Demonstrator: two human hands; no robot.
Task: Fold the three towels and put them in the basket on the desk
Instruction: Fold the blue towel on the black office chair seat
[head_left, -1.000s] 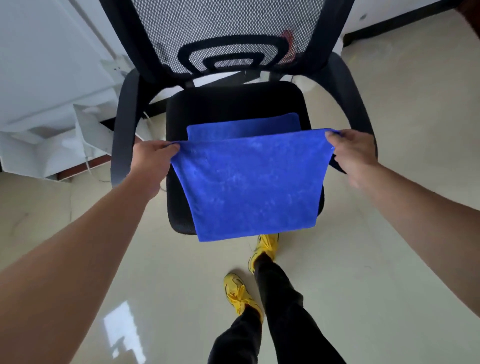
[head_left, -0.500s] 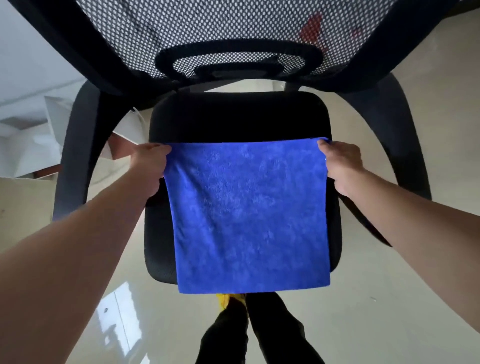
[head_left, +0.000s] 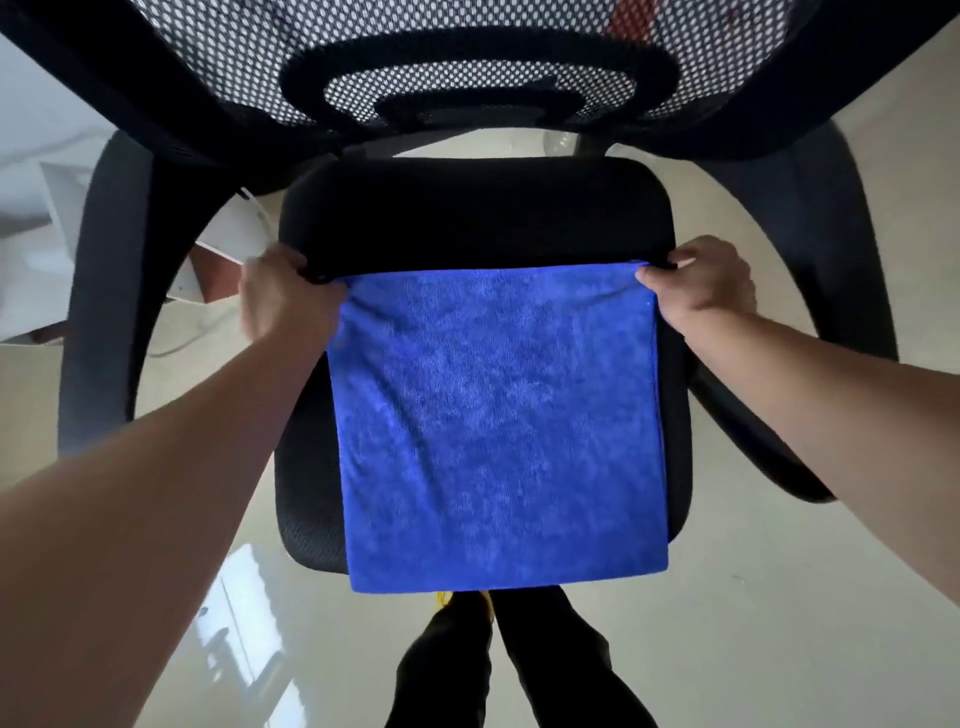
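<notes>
Seen from above, a blue towel (head_left: 498, 426) lies spread flat on the black seat (head_left: 478, 213) of an office chair, its near edge hanging just past the seat's front. Both hands pinch its far corners: the left hand (head_left: 283, 291) grips the far left corner, the right hand (head_left: 701, 283) the far right, so the towel stretches between them. Below, dark trouser legs (head_left: 519, 665) stand on a pale floor (head_left: 779, 623).
</notes>
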